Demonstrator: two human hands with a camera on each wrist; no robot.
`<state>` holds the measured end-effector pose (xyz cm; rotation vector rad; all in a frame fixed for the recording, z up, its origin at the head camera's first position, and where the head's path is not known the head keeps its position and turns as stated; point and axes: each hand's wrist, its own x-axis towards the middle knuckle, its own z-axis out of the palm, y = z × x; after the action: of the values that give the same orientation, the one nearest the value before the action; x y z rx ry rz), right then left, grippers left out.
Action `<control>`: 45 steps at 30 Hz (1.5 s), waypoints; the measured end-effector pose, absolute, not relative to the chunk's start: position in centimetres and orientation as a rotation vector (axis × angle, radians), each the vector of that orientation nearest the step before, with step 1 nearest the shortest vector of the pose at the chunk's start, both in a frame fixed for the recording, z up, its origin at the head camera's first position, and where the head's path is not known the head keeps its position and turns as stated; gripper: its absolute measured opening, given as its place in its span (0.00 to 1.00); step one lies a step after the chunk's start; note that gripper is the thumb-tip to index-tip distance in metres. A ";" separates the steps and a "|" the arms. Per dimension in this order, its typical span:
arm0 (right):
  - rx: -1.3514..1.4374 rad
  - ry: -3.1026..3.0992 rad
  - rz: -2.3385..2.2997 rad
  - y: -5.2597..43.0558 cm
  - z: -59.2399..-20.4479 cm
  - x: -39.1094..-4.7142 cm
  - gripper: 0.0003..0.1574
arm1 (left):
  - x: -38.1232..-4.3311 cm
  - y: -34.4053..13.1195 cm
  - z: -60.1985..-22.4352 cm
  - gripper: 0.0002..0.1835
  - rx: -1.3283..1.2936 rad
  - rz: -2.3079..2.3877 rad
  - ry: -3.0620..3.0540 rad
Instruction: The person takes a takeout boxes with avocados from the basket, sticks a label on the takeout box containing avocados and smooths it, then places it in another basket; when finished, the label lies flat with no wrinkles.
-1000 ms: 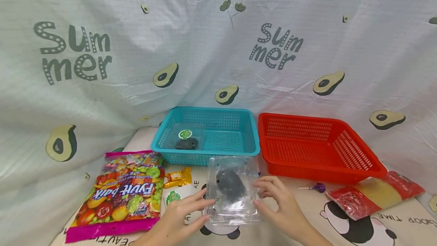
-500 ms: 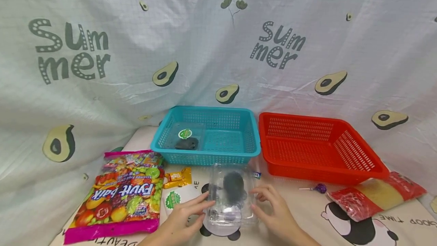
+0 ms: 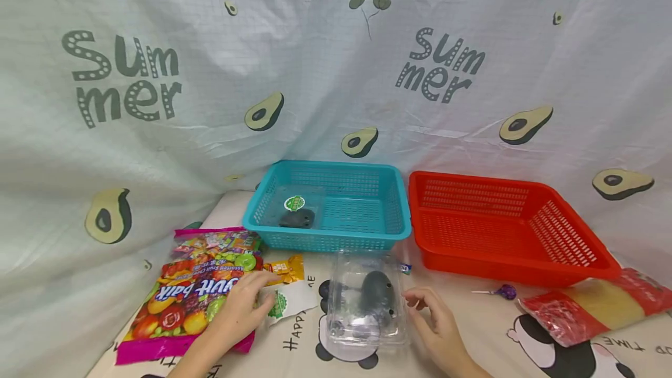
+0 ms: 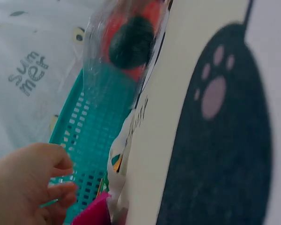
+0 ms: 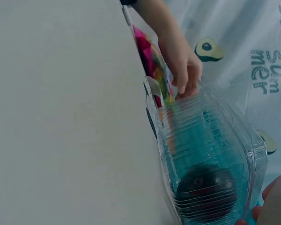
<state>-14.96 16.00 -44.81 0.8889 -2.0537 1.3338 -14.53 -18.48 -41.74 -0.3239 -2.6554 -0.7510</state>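
A clear plastic box (image 3: pixel 343 302) with a dark oval object (image 3: pixel 377 293) inside stands on the tablecloth. Close to its right side is my right hand (image 3: pixel 436 331), fingers loosely bent and holding nothing; whether a fingertip touches the box I cannot tell. My left hand (image 3: pixel 238 308) hovers over the edge of the fruit candy bag (image 3: pixel 173 308). Its fingertips reach toward a white sheet with green round stickers (image 3: pixel 294 302), and nothing shows in its grasp. In the left wrist view, the left hand (image 4: pixel 33 183) has loosely bent fingers.
Behind stand a teal basket (image 3: pixel 328 238), with another stickered clear box (image 3: pixel 275 209) inside, and a red basket (image 3: pixel 504 270). An orange wrapped snack (image 3: pixel 294 267), a lollipop (image 3: pixel 506 291) and a red-and-yellow packet (image 3: pixel 593 308) lie around the table.
My left hand has left the clear box and moved left to the sticker sheet. The right hand stays by the box, and the dark object inside has shifted to the right.
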 end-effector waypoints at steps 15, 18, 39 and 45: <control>0.991 -1.848 1.419 14.9 -42.8 -14.1 0.23 | -14.3 -19.9 -43.1 0.11 -0.234 -0.498 -2.787; 0.984 -1.845 1.436 14.9 -42.8 -14.1 0.23 | -14.2 -19.6 -42.7 0.09 -0.216 -0.630 -2.762; 1.116 -1.872 1.149 12.6 -36.7 -14.5 0.25 | -13.0 -16.2 -34.0 0.05 -0.346 -1.304 -2.620; 1.095 -1.994 1.169 10.9 -37.2 -16.0 0.22 | -14.0 -12.7 -33.6 0.07 -0.705 -1.416 -2.506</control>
<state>-16.03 10.92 -37.19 1.0950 -1.9945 1.1689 -13.99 -12.71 -33.64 -0.7051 -2.5063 -1.4160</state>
